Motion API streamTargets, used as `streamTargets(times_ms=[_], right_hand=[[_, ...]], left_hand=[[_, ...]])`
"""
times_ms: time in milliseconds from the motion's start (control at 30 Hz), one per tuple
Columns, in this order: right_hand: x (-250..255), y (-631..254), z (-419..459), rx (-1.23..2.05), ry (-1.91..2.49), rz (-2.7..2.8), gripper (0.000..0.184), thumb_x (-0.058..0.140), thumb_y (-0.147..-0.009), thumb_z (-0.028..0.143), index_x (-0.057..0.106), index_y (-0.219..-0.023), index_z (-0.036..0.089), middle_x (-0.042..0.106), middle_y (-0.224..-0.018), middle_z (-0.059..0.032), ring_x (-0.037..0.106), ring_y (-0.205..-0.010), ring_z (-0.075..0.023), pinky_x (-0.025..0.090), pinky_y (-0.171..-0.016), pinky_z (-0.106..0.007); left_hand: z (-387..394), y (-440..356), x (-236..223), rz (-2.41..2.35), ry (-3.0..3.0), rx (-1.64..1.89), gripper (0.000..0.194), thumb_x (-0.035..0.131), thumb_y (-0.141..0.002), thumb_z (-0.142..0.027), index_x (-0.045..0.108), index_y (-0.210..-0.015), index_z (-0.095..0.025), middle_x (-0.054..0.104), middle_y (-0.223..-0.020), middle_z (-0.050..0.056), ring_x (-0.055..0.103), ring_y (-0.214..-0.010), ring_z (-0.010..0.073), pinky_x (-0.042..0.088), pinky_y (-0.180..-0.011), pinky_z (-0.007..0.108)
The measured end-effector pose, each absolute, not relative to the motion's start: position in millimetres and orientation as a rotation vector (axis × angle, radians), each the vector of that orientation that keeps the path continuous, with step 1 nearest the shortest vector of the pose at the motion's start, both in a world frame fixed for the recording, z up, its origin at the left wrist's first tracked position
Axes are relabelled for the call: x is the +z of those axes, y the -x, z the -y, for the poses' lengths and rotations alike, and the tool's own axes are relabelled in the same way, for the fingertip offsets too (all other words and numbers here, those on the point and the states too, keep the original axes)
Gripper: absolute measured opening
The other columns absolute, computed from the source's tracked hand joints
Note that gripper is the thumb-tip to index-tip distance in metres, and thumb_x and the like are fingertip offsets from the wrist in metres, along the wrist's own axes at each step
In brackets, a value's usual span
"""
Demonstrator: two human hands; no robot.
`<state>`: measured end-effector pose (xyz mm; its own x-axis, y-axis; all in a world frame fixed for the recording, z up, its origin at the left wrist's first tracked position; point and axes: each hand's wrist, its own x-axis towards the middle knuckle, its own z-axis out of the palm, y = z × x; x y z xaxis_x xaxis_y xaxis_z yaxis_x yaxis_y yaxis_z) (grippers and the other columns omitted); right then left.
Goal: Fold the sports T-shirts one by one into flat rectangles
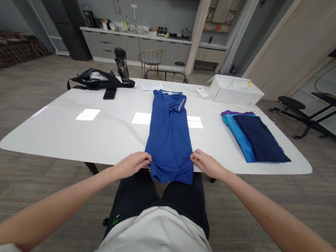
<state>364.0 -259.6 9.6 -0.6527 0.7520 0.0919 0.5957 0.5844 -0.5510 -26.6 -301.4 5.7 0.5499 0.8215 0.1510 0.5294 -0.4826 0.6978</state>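
Note:
A blue shirt (170,130) lies lengthwise on the white table, folded into a narrow strip. Its collar points to the far side, and a sleeve with a red and white striped cuff shows at the upper right. The hem hangs over the near table edge. My left hand (134,163) pinches the shirt's left side near the hem, fingers closed. On the opposite side, my right hand (206,162) has its fingers closed on the right edge. To the right rests a stack of folded clothes (258,139), dark navy on top with bright blue and purple beneath.
On the white table (111,135) are a black bag (96,78), a phone (110,93), a dark bottle (122,65), a paper sheet (151,85), a small white device (202,93) and a white box (235,90). Chairs and a kitchen counter stand beyond.

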Motion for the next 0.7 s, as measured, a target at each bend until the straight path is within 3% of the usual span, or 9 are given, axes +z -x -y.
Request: streamTargets(times_ms=[167,300,333,400,467,533,600,700], right_hand=[[13,-348,206,0.92,1.412,1.919,0.02,0.048,-0.097,0.037,0.059,-0.097,0.021,0.065,-0.086,-0.0034,0.057,-0.071,-0.0167,0.048,-0.063,-0.028],[8,-337,162,1.133,1.842,1.719,0.014,0.054,-0.09,0.024,0.064,-0.088,0.016,0.061,-0.071,-0.0028,0.047,-0.052,-0.0123,0.039,-0.05,-0.025],[6,-336,156,1.143,1.859,1.759,0.013,0.056,-0.086,0.019,0.067,-0.092,0.015,0.061,-0.07,-0.0023,0.048,-0.052,-0.012,0.04,-0.051,-0.025],[1,-338,150,1.095,1.778,1.932,0.033,0.06,-0.078,0.01,0.07,-0.11,0.014,0.062,-0.075,-0.0014,0.052,-0.058,-0.0124,0.045,-0.059,-0.025],[-3,-343,151,0.977,1.636,2.15,0.061,0.062,-0.074,0.006,0.063,-0.134,0.018,0.063,-0.088,-0.0023,0.057,-0.065,-0.0133,0.05,-0.068,-0.026],[-6,-349,155,0.827,1.471,2.318,0.072,0.061,-0.076,0.007,0.056,-0.146,0.024,0.061,-0.104,-0.0052,0.061,-0.076,-0.0154,0.053,-0.079,-0.029],[-6,-354,157,0.723,1.301,2.411,0.067,0.06,-0.081,0.01,0.058,-0.145,0.03,0.057,-0.117,-0.0075,0.064,-0.093,-0.0189,0.053,-0.092,-0.034],[-5,-358,155,0.689,1.127,2.471,0.038,0.061,-0.087,0.016,0.074,-0.12,0.03,0.054,-0.122,-0.0086,0.061,-0.113,-0.0232,0.049,-0.105,-0.039]], left_hand=[[249,8,20,-1.231,-1.389,1.046,0.026,0.06,-0.09,-0.044,0.058,-0.1,-0.02,0.062,-0.076,-0.002,0.06,-0.069,0.0124,0.051,-0.071,0.027],[205,-1,14,-1.235,-0.996,0.935,0.033,0.073,-0.069,-0.027,0.062,-0.098,-0.017,0.064,-0.074,-0.001,0.061,-0.07,0.0124,0.052,-0.075,0.028],[197,-1,12,-1.228,-0.96,0.882,0.034,0.073,-0.065,-0.022,0.064,-0.096,-0.016,0.065,-0.074,0.0,0.062,-0.072,0.0131,0.053,-0.076,0.029],[188,-1,9,-1.242,-0.958,0.806,0.037,0.071,-0.061,-0.016,0.066,-0.097,-0.015,0.067,-0.079,0.001,0.064,-0.076,0.0146,0.053,-0.076,0.028],[181,0,4,-1.318,-1.044,0.769,0.046,0.072,-0.061,-0.015,0.067,-0.107,-0.014,0.068,-0.084,0.003,0.064,-0.075,0.0153,0.052,-0.07,0.027],[173,2,-2,-1.386,-1.214,0.731,0.061,0.072,-0.062,-0.015,0.064,-0.123,-0.014,0.069,-0.093,0.004,0.063,-0.07,0.0146,0.052,-0.064,0.027],[165,6,-8,-1.398,-1.429,0.697,0.073,0.07,-0.064,-0.013,0.06,-0.135,-0.015,0.069,-0.104,0.007,0.061,-0.067,0.0132,0.053,-0.064,0.028],[153,16,-12,-1.295,-1.749,0.655,0.079,0.061,-0.065,-0.007,0.058,-0.143,-0.02,0.066,-0.125,0.01,0.065,-0.084,0.0172,0.055,-0.082,0.034]])
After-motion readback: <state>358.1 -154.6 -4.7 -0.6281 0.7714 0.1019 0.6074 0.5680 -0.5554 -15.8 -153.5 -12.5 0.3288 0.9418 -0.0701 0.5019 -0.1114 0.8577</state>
